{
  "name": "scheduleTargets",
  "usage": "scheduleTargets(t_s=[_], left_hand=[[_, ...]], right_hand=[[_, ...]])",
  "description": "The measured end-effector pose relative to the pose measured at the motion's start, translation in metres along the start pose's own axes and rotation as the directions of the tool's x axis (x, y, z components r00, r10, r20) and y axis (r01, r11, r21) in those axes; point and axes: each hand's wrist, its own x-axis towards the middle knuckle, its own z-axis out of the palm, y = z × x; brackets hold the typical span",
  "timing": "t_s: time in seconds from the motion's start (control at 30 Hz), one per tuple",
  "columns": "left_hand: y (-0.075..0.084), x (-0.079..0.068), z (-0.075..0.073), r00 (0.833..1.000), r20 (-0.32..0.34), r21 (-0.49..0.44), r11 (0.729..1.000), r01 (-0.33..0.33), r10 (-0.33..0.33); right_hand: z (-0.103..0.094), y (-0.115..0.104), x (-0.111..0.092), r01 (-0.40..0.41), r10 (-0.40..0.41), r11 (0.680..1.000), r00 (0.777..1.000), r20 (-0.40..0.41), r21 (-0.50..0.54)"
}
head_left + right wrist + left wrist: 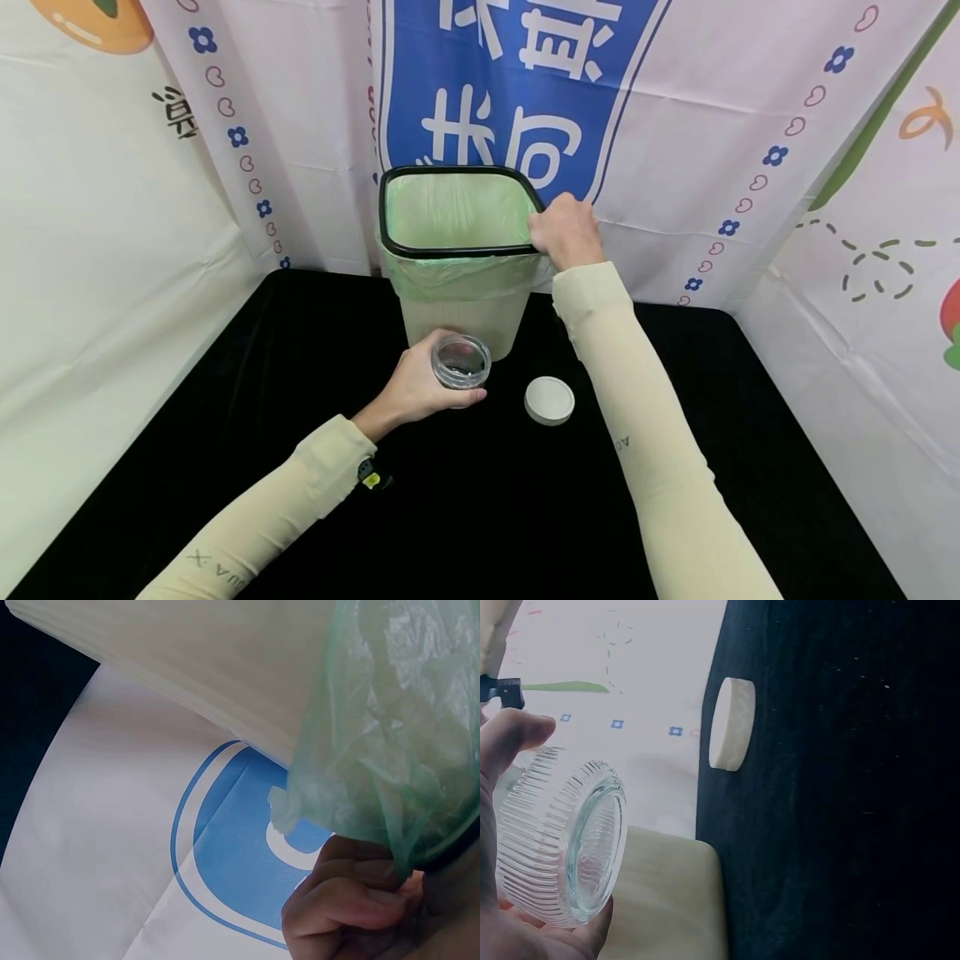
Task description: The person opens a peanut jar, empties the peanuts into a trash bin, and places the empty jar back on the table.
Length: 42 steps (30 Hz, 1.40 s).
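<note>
My left hand [424, 377] holds a clear glass jar [461, 362] in front of the bin, fingers and thumb wrapped around its side. In the left wrist view the jar [562, 832] has ribbed walls and a thick round base. My right hand [568, 232] grips the right side of a cream trash bin [465, 312] at its black rim [465, 252]. A pale green bag [457, 208] lines the bin and folds over the outside. In the right wrist view, curled fingers [352, 904] sit at the lower edge of the bag [390, 735].
A white round lid [550, 400] lies on the black tabletop [480, 525], right of the jar and below the bin. Behind the bin hangs a white curtain [315, 125] with a blue printed panel [510, 92]. White side walls flank the table. A dark band is on the left wrist.
</note>
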Motion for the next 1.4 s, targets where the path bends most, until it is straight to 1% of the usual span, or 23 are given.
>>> scheduleTargets(t_s=[0.33,0.5,0.73,0.9,1.13,1.27,1.4], left_hand=[[-0.012,0.000,0.008,0.998,0.040,0.022,0.998,0.055,-0.056],[-0.017,0.000,0.010,0.997,0.044,0.019,0.998,0.056,-0.056],[-0.023,0.000,0.015,0.995,0.061,-0.017,0.997,0.081,-0.080],[-0.025,-0.001,0.020,0.994,0.065,-0.007,0.996,0.091,-0.090],[-0.027,-0.001,0.024,0.993,0.062,-0.012,0.995,0.102,-0.101],[-0.029,-0.001,0.027,0.992,0.066,-0.007,0.994,0.106,-0.105],[-0.032,-0.002,0.029,0.990,0.075,-0.020,0.993,0.118,-0.116]], right_hand=[[0.000,0.000,0.001,-0.006,0.006,1.000,1.000,0.005,-0.003],[0.000,-0.001,0.001,-0.005,0.005,1.000,1.000,0.006,0.000],[0.000,0.000,0.001,-0.012,0.012,1.000,1.000,0.002,0.003],[-0.001,0.000,0.001,-0.014,0.014,1.000,1.000,0.006,0.001],[0.001,-0.001,0.000,-0.003,0.003,1.000,1.000,-0.016,-0.007],[0.001,-0.001,0.000,-0.006,0.006,1.000,1.000,-0.013,-0.008],[0.001,-0.002,0.001,-0.011,0.011,1.000,1.000,-0.012,-0.015]])
